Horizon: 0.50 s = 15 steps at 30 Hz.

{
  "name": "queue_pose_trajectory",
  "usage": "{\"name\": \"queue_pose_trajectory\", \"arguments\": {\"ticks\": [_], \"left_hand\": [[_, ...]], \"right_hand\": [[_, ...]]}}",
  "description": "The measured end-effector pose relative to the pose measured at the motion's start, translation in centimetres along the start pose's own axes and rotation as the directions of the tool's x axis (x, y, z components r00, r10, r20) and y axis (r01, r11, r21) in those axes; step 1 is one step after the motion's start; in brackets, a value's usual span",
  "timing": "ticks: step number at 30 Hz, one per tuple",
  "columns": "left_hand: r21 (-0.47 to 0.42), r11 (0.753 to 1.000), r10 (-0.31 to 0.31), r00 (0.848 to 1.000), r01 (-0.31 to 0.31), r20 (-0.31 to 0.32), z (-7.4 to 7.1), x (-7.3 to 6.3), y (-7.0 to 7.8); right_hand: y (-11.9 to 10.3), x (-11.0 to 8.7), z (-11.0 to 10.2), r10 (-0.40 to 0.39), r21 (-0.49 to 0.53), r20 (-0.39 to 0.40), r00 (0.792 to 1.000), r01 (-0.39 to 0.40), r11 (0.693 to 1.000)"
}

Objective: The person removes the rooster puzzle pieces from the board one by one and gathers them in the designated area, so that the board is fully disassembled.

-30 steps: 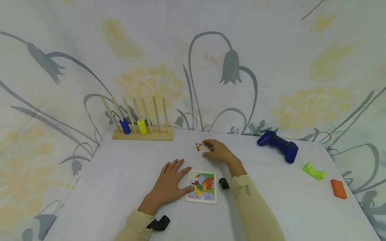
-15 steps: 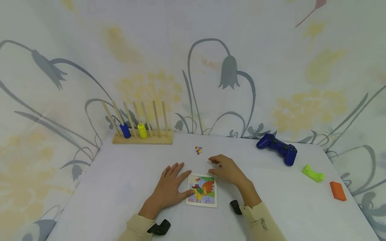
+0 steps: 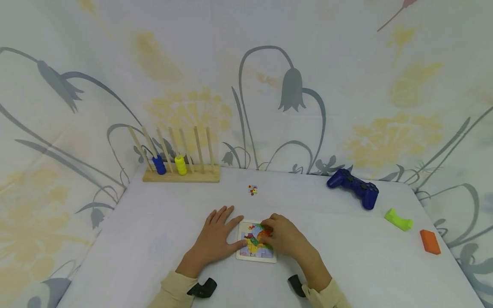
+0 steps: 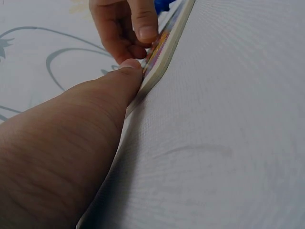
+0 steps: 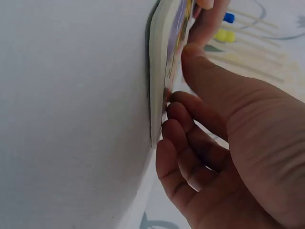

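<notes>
A small jigsaw puzzle (image 3: pixel 259 253) with a colourful bird picture lies in a pale square frame (image 3: pixel 255 259) on the table. My left hand (image 3: pixel 214 238) rests beside it with fingers spread, its thumb lying over the puzzle's left edge. Over the right half of the picture is my right hand (image 3: pixel 289 238), thumb and fingers bent and fingertips at the pieces. In the right wrist view, that thumb (image 5: pixel 195 62) and the index finger stay apart with no loose piece showing between them. A single puzzle piece (image 3: pixel 252 190) lies on the table beyond the frame.
At the back left stands a wooden peg rack (image 3: pixel 181 177) with blue rings (image 3: pixel 159 165) and yellow rings (image 3: pixel 180 165). A dark blue game controller (image 3: pixel 353 188) lies at the back right, with a green arched block (image 3: pixel 398 220) and an orange block (image 3: pixel 430 242) nearer the right edge.
My right hand has drawn back from beside the loose piece and come down over the puzzle's right half. The left hand and the loose piece have stayed in place.
</notes>
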<state>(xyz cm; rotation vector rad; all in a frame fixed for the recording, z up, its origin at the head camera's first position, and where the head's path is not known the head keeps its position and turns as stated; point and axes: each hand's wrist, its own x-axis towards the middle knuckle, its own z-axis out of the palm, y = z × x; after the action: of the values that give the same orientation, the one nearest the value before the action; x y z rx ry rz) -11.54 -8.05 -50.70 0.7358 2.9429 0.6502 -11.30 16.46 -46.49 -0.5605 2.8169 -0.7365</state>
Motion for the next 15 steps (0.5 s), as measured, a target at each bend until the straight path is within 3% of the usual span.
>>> {"name": "queue_pose_trajectory", "arguments": {"ticks": [9,15], "left_hand": [[0.026,1.0,0.006,1.0,-0.005,-0.002,-0.12,0.09,0.0],[0.016,1.0,-0.001,1.0,0.001,0.003,-0.1,0.05,0.1]], "right_hand": [[-0.71,0.05,0.11,0.006,-0.034,-0.018,1.0,-0.007,0.999],[-1.07,0.39,0.07,0.033,-0.017,0.013,0.999,-0.033,0.999]]}}
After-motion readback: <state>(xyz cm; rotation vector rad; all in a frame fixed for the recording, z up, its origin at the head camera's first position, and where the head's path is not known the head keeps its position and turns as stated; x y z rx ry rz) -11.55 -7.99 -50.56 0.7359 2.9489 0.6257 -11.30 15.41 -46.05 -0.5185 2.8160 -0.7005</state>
